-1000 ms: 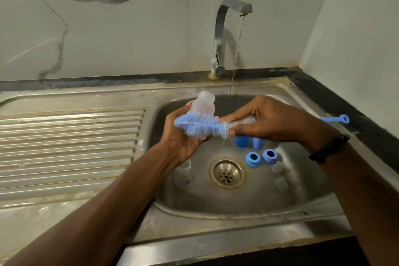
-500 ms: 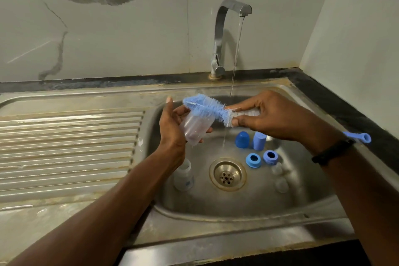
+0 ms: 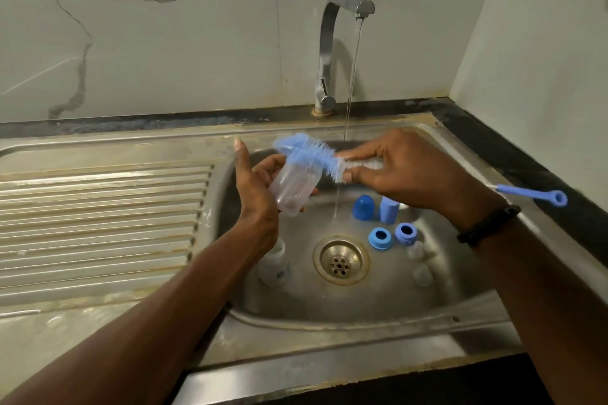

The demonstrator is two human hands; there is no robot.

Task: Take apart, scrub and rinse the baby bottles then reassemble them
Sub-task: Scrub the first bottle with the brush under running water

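Bottle tilted, held in left hand; right hand grips brush at bottle mouth.

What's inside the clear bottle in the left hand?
The clear bottle in the left hand looks empty; the blue brush lies across its mouth, hiding the rim.

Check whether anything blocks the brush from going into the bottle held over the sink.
Nothing visible does. The brush, gripped by the right hand, lies across the open mouth of the bottle held in the left hand; no cap or ring covers it.
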